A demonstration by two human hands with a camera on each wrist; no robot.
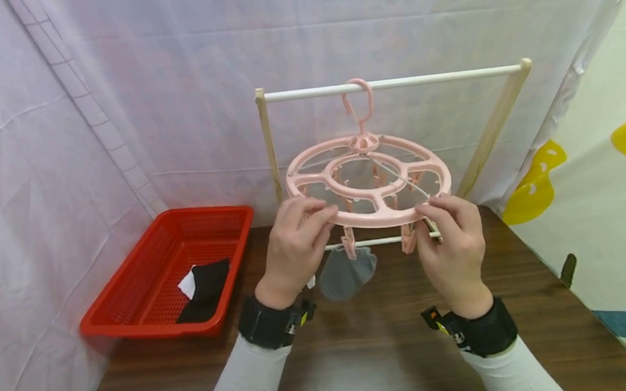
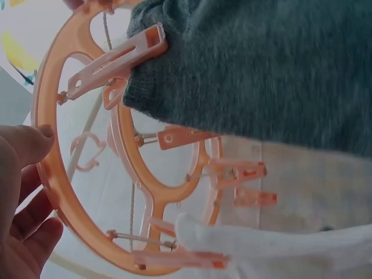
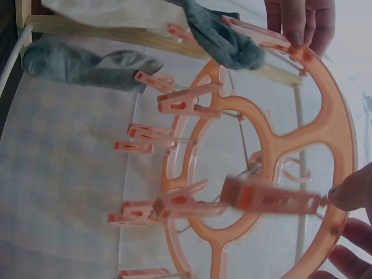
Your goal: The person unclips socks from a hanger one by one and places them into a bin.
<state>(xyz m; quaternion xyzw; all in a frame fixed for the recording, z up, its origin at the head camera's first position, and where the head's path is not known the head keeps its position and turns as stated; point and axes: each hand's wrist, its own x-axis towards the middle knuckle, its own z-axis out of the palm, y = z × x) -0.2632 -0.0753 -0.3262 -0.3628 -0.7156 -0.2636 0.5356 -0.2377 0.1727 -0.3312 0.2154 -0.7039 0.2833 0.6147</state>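
Note:
A pink round clip hanger (image 1: 380, 218) hangs by its hook (image 1: 369, 104) from a white rod, its front rim tipped toward me. My left hand (image 1: 295, 248) pinches the rim at front left; my right hand (image 1: 458, 255) pinches it at front right, thumb and fingers on either side. Pink clips (image 3: 273, 196) dangle from the ring, several of them bare. One clip (image 2: 116, 61) bites the cuff of a grey sock (image 2: 261, 75). Another holds a white sock (image 2: 279, 244), seen in the left wrist view. A second grey sock (image 3: 87, 65) shows in the right wrist view.
The white rod (image 1: 446, 78) rests on wooden posts (image 1: 496, 128) at the back of the dark wooden table (image 1: 368, 355). At left stands a red basket (image 1: 131, 330) with black cloth (image 1: 207, 290) and white cloth (image 1: 187, 284) inside. White curtains (image 1: 200, 58) surround the table.

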